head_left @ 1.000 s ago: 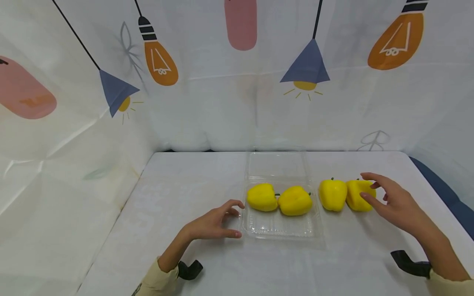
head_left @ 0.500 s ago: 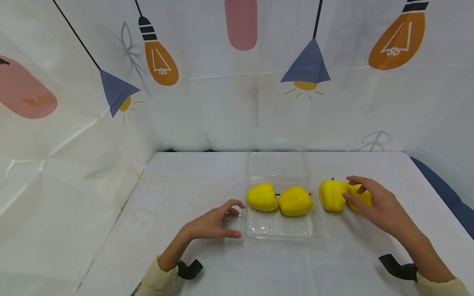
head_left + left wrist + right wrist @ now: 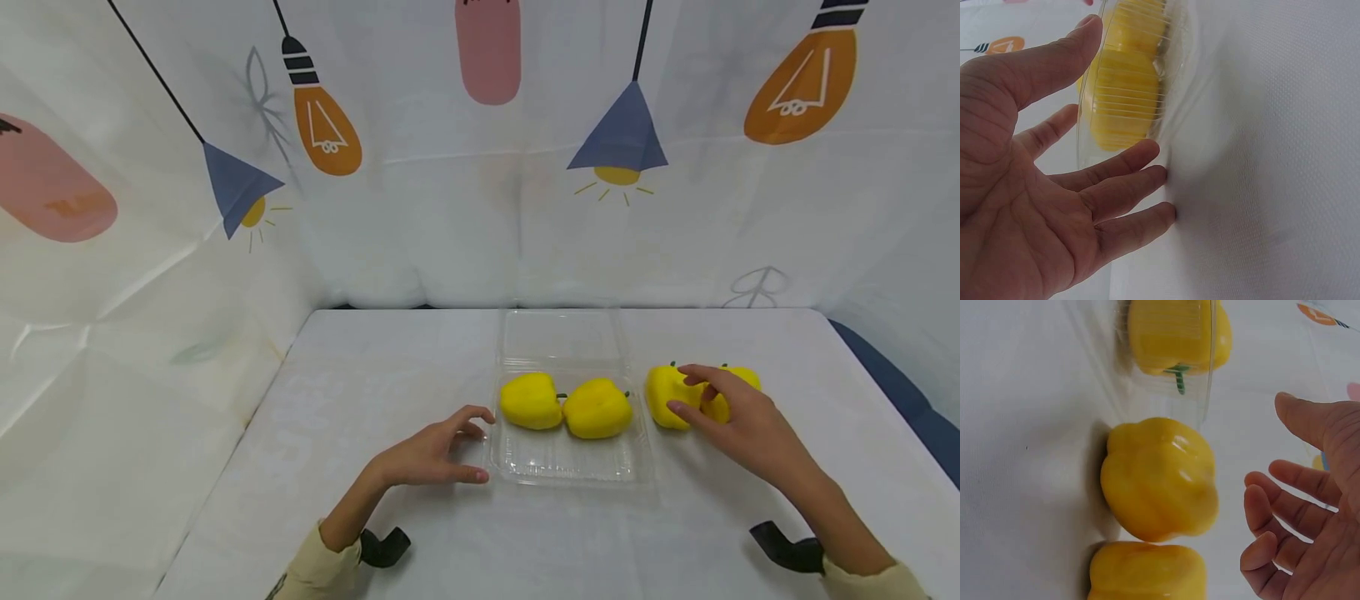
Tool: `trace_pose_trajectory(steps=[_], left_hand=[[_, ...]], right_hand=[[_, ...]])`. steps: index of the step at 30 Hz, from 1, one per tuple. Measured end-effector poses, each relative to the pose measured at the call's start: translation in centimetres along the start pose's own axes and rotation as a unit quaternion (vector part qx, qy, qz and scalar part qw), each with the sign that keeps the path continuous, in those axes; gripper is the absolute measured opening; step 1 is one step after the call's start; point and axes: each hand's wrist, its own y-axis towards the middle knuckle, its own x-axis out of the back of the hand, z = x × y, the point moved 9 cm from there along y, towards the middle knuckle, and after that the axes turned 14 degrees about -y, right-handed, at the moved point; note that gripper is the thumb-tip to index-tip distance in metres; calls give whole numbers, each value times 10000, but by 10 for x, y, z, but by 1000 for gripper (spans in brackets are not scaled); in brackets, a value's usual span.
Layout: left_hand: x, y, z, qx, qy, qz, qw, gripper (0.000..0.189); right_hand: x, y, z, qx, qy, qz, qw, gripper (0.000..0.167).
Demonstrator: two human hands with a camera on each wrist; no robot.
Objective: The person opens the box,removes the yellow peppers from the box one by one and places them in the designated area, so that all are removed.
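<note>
Two yellow bell peppers lie side by side in a clear plastic clamshell box, the left pepper and the right pepper. The left hand stays at the box's left side, fingers spread near its wall, gripping nothing. Outside the box on the right stand two more yellow bell peppers, a nearer one and an outer one partly hidden behind the right hand. That hand hovers over them with thumb and fingers apart. In the right wrist view a gap shows between its fingers and the nearer pepper.
The box's lid lies folded back toward the rear of the white table. Behind the table hangs a white curtain printed with lamps and bulbs. Black wrist-camera mounts stick out below the hands.
The right hand has moved left, from the outer pepper to in front of the nearer one beside the box. The left hand and all the peppers stay in place.
</note>
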Motion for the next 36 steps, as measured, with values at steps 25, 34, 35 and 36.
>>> trace_pose_trajectory(steps=[25, 34, 35, 36], left_hand=[[-1, 1, 1, -102, 75, -3, 9999, 71], [0, 0, 0, -87, 43, 0, 10000, 70], [0, 0, 0, -84, 43, -1, 10000, 70], [0, 0, 0, -76, 40, -4, 10000, 70]], right_hand=[[-10, 4, 27, 132, 13, -199, 9997, 52], [-19, 6, 37, 56, 132, 187, 9997, 56], [-19, 7, 39, 65, 148, 225, 9996, 56], [-20, 7, 41, 80, 152, 267, 9995, 57]])
